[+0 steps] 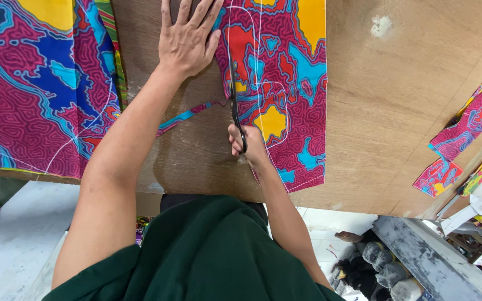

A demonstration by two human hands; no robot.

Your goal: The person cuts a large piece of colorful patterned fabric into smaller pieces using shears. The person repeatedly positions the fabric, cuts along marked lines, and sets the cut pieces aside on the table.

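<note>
My right hand grips black scissors, whose blades point away from me into a bright patterned fabric piece marked with white chalk lines. The cloth is magenta with blue, red and yellow patches. My left hand lies flat with fingers spread, pressing the left edge of that fabric on the wooden table. A thin cut strip of the same cloth trails off to the left of the scissors.
A larger sheet of the same patterned fabric covers the table's left side. Small cut scraps lie at the right edge. Below the table, bags and bundles sit on the floor at lower right.
</note>
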